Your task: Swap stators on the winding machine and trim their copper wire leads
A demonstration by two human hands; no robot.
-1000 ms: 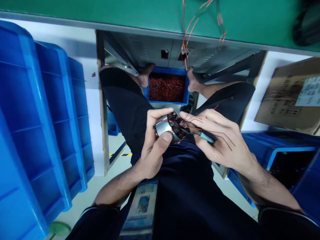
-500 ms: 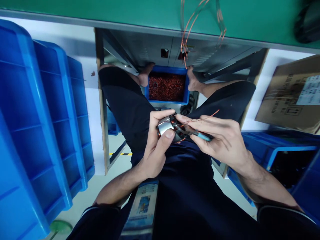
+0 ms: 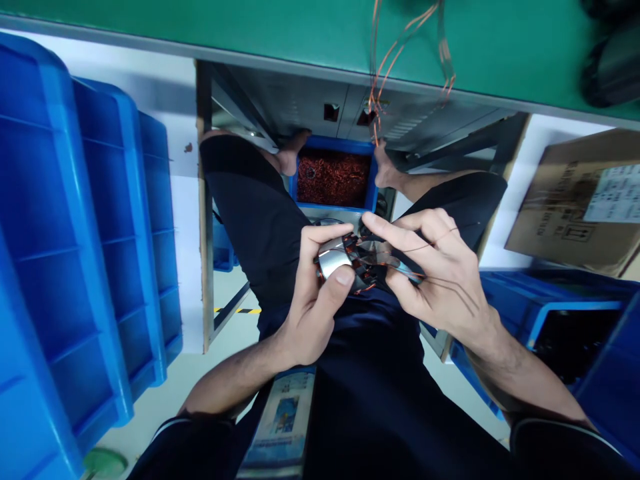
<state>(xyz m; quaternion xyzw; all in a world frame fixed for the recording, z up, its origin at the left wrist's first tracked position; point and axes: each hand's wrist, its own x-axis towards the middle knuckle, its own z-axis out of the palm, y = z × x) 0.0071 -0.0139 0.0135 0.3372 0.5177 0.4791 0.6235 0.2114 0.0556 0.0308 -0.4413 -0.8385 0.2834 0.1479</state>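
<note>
Over my lap, my left hand (image 3: 313,297) is closed round a small metal motor stator (image 3: 337,261) wound with copper wire, thumb on its shiny side. My right hand (image 3: 430,273) pinches thin copper wire strands (image 3: 425,248) coming off the stator's top; a blue-handled tool (image 3: 407,272) lies in that palm, tip toward the stator. Several fine strands run across the back of my right hand.
A blue bin of copper wire scraps (image 3: 334,176) sits on the floor between my feet. Stacked blue crates (image 3: 85,267) stand at left, more blue bins (image 3: 565,320) at right. A cardboard box (image 3: 580,200) lies right. Loose copper wires (image 3: 395,60) hang off the green bench edge (image 3: 300,33).
My right hand rose and its fingers spread a little, drawing the wire strands up from the stator. My left hand kept its hold with little movement.
</note>
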